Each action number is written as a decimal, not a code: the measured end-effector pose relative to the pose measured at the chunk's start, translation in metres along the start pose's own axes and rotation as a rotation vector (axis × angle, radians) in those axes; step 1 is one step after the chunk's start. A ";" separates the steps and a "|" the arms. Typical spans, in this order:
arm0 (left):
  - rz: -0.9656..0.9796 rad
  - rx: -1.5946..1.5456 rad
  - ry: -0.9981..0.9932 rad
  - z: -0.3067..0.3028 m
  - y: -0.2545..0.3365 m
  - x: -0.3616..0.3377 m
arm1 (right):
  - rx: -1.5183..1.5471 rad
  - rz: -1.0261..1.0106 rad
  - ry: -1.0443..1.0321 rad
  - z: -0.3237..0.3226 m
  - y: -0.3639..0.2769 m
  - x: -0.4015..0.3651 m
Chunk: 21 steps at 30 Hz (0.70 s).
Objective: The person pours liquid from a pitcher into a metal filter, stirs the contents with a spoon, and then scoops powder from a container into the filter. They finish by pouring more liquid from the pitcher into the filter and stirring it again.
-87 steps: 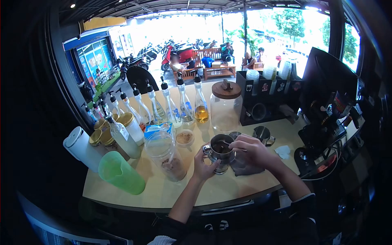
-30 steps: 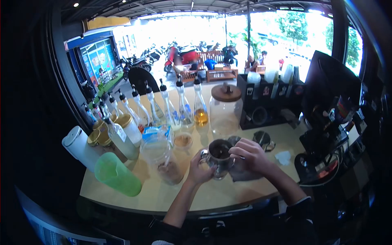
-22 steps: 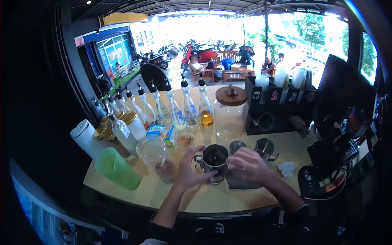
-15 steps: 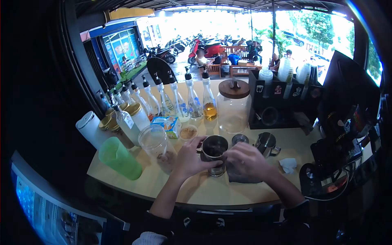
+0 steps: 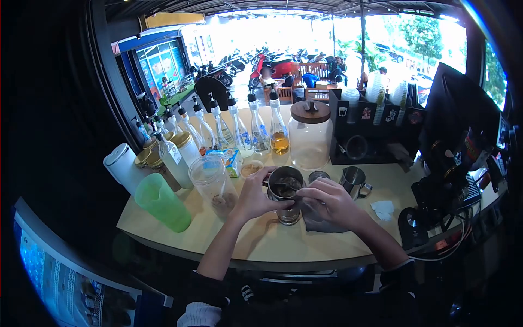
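My left hand (image 5: 255,197) is wrapped round the side and handle of a metal cup (image 5: 285,173), which is held above a clear glass (image 5: 289,216). In my right hand (image 5: 330,201) the fingers are pinched on a thin spoon (image 5: 292,188) that reaches into the cup. Something dark lies inside the cup; what it is I cannot tell. Beneath my right hand a dark cloth (image 5: 321,222) lies on the counter. Just behind that hand sits a small metal lid or tin (image 5: 319,176).
On the wooden counter (image 5: 245,240) stand a green pitcher (image 5: 162,203), a clear jar (image 5: 213,182), pump bottles (image 5: 261,128), a wooden-lidded glass jar (image 5: 310,139), a steel pitcher (image 5: 352,181) and a white tissue (image 5: 383,209). Beyond are a black cup rack (image 5: 376,131) and a coffee machine (image 5: 447,191).
The view has shifted slightly. My right hand has moved a little to the right and down at the cup, and the spoon and cup interior now show more clearly.
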<state>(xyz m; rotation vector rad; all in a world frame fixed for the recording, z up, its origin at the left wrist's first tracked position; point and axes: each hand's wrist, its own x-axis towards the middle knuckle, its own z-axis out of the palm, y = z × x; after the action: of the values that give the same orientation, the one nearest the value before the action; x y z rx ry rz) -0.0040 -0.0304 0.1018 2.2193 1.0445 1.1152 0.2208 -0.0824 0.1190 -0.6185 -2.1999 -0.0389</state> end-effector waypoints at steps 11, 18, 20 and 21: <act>0.136 0.050 -0.036 -0.010 0.004 0.015 | -0.124 -0.111 0.041 -0.011 0.006 -0.006; 0.206 0.095 -0.108 -0.015 0.001 0.022 | -0.114 -0.120 -0.013 -0.013 0.006 -0.008; 0.239 0.125 -0.087 -0.016 0.004 0.021 | -0.118 -0.128 0.013 -0.015 0.008 -0.006; 0.273 0.155 -0.064 -0.017 0.005 0.020 | -0.081 -0.133 -0.011 -0.013 0.008 -0.007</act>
<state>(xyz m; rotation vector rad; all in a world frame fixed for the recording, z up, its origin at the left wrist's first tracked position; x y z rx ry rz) -0.0079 -0.0164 0.1244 2.5636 0.8451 1.0959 0.2374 -0.0813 0.1207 -0.5174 -2.2561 -0.1948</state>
